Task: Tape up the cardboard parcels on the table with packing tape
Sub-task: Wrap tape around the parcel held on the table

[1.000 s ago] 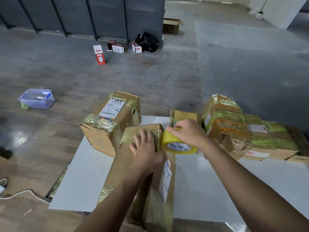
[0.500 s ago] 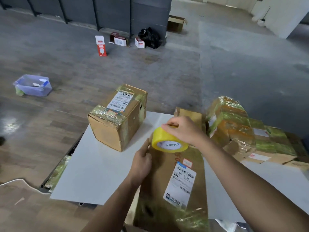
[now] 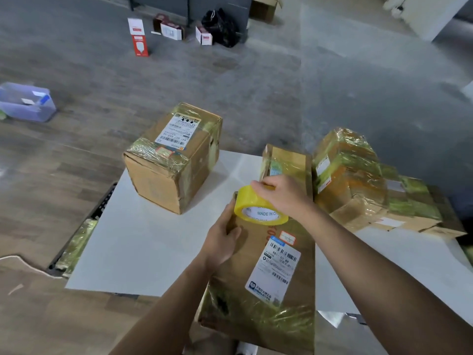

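At the long parcel's far end the right hand covers part of the tape roll; the parcel's label is illegible.

Yellow tape roll, brown parcel, white table

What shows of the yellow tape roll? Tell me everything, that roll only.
The tape roll is glossy yellow packing tape on a white core printed "MADE IN C", the rest hidden. It is tilted, core facing the camera, at the far end of the long parcel. The right hand grips its top from above; the left hand holds the parcel's edge beside it, contact unclear.
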{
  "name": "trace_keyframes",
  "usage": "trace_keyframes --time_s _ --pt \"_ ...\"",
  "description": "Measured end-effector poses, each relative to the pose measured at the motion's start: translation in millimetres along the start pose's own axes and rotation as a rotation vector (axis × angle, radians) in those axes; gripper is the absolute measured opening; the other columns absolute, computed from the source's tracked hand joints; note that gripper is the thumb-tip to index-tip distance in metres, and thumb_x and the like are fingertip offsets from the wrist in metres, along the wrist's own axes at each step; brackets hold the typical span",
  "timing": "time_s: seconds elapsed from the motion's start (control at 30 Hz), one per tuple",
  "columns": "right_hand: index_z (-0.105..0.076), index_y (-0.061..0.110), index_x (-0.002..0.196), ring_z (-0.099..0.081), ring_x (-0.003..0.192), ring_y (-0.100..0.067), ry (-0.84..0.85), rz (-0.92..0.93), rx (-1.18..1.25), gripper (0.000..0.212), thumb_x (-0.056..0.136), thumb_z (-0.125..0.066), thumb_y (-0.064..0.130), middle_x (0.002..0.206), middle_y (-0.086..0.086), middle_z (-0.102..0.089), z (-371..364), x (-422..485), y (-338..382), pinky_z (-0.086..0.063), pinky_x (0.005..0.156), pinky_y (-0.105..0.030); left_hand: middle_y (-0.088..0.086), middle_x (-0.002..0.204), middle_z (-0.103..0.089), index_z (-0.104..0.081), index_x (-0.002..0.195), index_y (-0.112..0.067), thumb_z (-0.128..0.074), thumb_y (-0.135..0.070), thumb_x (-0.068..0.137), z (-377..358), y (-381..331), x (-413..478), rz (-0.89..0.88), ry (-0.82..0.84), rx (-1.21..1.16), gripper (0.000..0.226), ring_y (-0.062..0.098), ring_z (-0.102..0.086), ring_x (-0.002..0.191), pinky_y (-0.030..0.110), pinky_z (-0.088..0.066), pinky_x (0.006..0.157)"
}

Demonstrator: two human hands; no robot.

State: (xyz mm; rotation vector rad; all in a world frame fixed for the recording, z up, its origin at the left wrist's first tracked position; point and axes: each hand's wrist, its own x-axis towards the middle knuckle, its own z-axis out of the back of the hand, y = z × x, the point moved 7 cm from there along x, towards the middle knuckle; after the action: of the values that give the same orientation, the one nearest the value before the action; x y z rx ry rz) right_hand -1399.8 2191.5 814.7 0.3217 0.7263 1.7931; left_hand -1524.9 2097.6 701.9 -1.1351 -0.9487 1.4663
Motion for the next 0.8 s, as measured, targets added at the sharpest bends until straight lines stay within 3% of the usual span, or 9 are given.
trace_keyframes --time_s 0.1,0.2,0.27,0.37,0.43,0.5,0.6,0.7,0.8 --pt "-0.036 0.015 0.054 -0.030 0.049 -0.016 0.009 -0.055 -0.161 0.056 0.092 -0.057 0.050 0.054 -0.004 -0.029 15.0 -7.0 -10.8 -0.023 0.052 -0.032 -0.004 0.152 -0.043 -0.028 0.152 -0.031 -0.056 0.001 0.092 1.6 3.3 2.4 0.031 -0.041 0.025 0.074 0.012 -0.037 0.140 0.022 -0.028 0.114" --pt "-0.053 0.013 0.060 -0.042 0.045 -0.013 0.010 -0.126 -0.289 0.054 0.092 -0.053 0.057 0.048 0.003 -0.042 30.0 -18.2 -24.8 -0.027 0.046 -0.027 -0.004 0.150 -0.044 -0.031 0.152 -0.029 -0.056 0.001 0.091 -0.9 0.3 1.2 0.011 -0.042 0.021 0.073 0.011 -0.038 0.140 0.029 -0.029 0.116" --pt "-0.045 0.018 0.056 -0.040 0.043 -0.009 -0.011 -0.100 -0.314 0.053 0.093 -0.053 0.055 0.045 0.006 -0.039 29.4 -20.7 -18.0 -0.024 0.046 -0.024 -0.005 0.149 -0.045 -0.034 0.152 -0.028 -0.056 0.002 0.091 4.8 3.8 0.6 0.018 -0.066 0.023 0.071 0.011 -0.039 0.139 0.029 -0.030 0.116" --pt "-0.034 0.024 0.051 -0.036 0.044 -0.009 -0.037 -0.027 -0.231 0.054 0.094 -0.055 0.049 0.045 0.004 -0.034 16.8 -13.9 -1.9 -0.024 0.048 -0.026 -0.004 0.149 -0.046 -0.034 0.151 -0.025 -0.055 0.003 0.092 25.2 8.0 0.2 0.040 -0.119 0.059 0.069 0.013 -0.040 0.139 0.019 -0.028 0.112" --pt "-0.040 0.017 0.053 -0.037 0.049 -0.013 -0.042 0.015 -0.206 0.053 0.095 -0.053 0.047 0.049 0.001 -0.036 10.2 -9.1 -0.5 -0.028 0.051 -0.030 -0.002 0.156 -0.035 -0.031 0.153 -0.024 -0.051 0.003 0.092 29.7 0.5 2.2 0.022 -0.100 0.163 0.069 0.016 -0.033 0.144 0.015 -0.023 0.110" --pt "-0.055 0.009 0.062 -0.044 0.055 -0.015 -0.048 0.039 -0.136 0.048 0.095 -0.053 0.044 0.056 -0.003 -0.047 9.7 -7.3 -6.1 -0.033 0.057 -0.031 -0.003 0.163 -0.015 -0.024 0.155 -0.021 -0.044 0.002 0.091 20.7 -17.0 4.3 -0.070 -0.054 0.359 0.071 0.020 -0.017 0.150 0.024 -0.020 0.116" --pt "-0.073 0.012 0.087 -0.057 0.069 0.001 -0.006 0.058 -0.016 0.030 0.095 -0.058 0.037 0.068 0.015 -0.061 10.4 -13.5 -12.3 -0.037 0.063 -0.016 -0.004 0.164 0.006 -0.002 0.157 -0.017 -0.043 -0.018 0.097 3.4 -27.8 7.0 -0.143 -0.002 0.663 0.072 0.017 0.010 0.151 0.040 -0.007 0.123" --pt "-0.074 0.017 0.101 -0.056 0.074 0.002 0.019 0.036 0.018 0.031 0.094 -0.059 0.043 0.072 0.025 -0.057 8.0 -15.9 -12.7 -0.035 0.065 -0.015 -0.002 0.163 0.012 0.008 0.156 -0.014 -0.035 -0.032 0.103 -2.9 -19.9 9.2 -0.117 0.038 0.831 0.071 0.016 0.017 0.149 0.038 -0.002 0.123" --pt "-0.071 0.025 0.094 -0.057 0.074 -0.009 0.037 -0.001 -0.106 0.029 0.093 -0.056 0.050 0.073 0.015 -0.060 12.0 -14.8 -11.6 -0.037 0.064 -0.023 0.000 0.163 0.014 0.010 0.155 -0.012 -0.031 -0.034 0.104 -3.1 -17.7 10.0 -0.097 0.049 0.909 0.069 0.018 0.017 0.149 0.040 -0.002 0.123"
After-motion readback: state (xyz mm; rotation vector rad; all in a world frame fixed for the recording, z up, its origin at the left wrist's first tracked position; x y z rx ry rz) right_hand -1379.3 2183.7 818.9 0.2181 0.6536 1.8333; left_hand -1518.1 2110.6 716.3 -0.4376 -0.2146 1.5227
